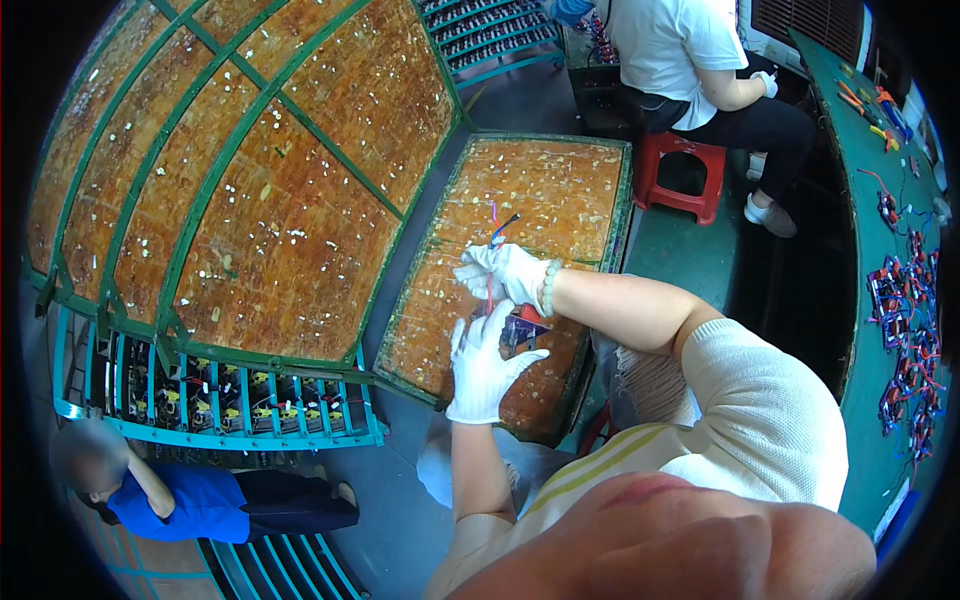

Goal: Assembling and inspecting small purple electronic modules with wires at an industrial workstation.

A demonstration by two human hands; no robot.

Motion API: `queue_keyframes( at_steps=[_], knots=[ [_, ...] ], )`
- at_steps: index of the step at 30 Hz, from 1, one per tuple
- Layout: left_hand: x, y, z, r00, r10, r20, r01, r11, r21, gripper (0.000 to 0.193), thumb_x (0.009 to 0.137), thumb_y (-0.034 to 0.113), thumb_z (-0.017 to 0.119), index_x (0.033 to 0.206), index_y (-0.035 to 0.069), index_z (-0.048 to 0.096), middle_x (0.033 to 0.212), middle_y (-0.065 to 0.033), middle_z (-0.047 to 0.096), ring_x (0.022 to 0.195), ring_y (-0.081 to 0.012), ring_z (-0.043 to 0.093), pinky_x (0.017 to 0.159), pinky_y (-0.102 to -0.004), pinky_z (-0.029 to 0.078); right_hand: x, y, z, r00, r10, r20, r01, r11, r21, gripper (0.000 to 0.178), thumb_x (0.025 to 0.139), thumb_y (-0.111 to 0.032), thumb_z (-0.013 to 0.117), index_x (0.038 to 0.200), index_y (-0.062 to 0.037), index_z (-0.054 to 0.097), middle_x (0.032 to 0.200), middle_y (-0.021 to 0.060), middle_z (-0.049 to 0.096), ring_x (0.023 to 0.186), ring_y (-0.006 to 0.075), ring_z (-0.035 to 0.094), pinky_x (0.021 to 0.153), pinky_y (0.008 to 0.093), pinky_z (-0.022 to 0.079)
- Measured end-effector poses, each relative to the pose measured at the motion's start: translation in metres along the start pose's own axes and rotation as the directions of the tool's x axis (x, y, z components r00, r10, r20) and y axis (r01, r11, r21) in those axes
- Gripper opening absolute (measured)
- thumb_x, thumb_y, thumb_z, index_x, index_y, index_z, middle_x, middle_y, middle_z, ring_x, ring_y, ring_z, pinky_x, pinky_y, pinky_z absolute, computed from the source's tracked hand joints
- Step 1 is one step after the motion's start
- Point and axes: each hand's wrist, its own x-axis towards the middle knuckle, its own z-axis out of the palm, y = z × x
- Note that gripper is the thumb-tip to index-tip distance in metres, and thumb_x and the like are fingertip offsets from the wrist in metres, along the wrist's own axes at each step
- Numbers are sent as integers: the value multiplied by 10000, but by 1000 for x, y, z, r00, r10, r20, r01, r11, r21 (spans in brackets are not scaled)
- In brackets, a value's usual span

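A small purple circuit board point(524, 330) with a red part on it is over the near end of a worn brown wooden board with a green frame point(560, 180). My left hand point(485, 365), in a white glove, is at its left side, thumb and fingers apart around its edge. Just beyond, my gloved right hand point(510, 274) has its fingers closed on wires. A dark and blue wire point(505, 229) sticks up past that hand, and a red wire point(490, 292) runs between the two hands. The fingertips of the right hand are partly hidden.
Large green-framed wooden panels point(290, 220) stand at the left, above a teal rack point(230, 400) of parts. On the green bench point(850, 200) at the right lie several wired boards point(905, 330) and pliers point(852, 98). A co-worker point(690, 60) sits on a red stool point(680, 175); another person point(190, 505) is at lower left.
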Motion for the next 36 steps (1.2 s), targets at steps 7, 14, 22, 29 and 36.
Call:
queue_keyframes(
  at_steps=[7, 14, 22, 29, 36],
  knots=[
    [-7, 5, 28, 991, -132, -9, 91, 731, -677, 565, 649, 268, 773, 1053, 18, 468, 967, -108, 528, 857, -205, 544, 771, -334, 444, 4, -1, -15, 946, 176, 273, -248, 934, 258, 325, 902, -351, 461, 993, -41, 497, 540, -56, 380, 425, 61, 359, 392, 229, 309],
    [-8, 18, 24, 957, -271, 99, 156, 198, -968, 428, 683, 137, 731, 1009, 62, 465, 1008, -72, 510, 819, -134, 510, 750, -275, 434, 18, -14, -31, 924, 172, 342, -274, 921, 278, 376, 892, -442, 425, 813, -79, 482, 499, -45, 349, 401, 97, 318, 396, 264, 299],
    [-7, -10, 11, 709, -554, 437, 77, -555, -828, 448, 832, 491, 508, 1062, 110, 450, 976, -90, 555, 866, -265, 569, 784, -426, 472, 4, -30, -10, 968, 200, 148, -194, 979, -54, 558, 793, -565, 519, 980, -39, 526, 732, 65, 572, 677, 210, 573, 596, 335, 471],
    [-7, -34, 32, 589, -755, 287, 162, -238, -958, 647, 833, 588, 418, 1278, 126, 331, 1272, -101, 381, 1149, -255, 418, 890, -457, 414, -32, 24, 10, 924, -215, 315, 374, 357, -856, 775, 776, -650, 428, 1109, 46, 506, 1097, 239, 528, 1010, 356, 522, 876, 406, 389],
    [3, -25, 30, 566, -824, 4, 420, 285, -862, 525, 918, 475, 327, 1207, 53, 447, 1180, -90, 496, 1049, -201, 495, 890, -296, 399, -16, 18, 6, 721, -347, 600, 614, -82, -785, 394, 859, -415, 440, 965, -53, 556, 928, 194, 547, 862, 344, 538, 743, 404, 440]
  ],
)
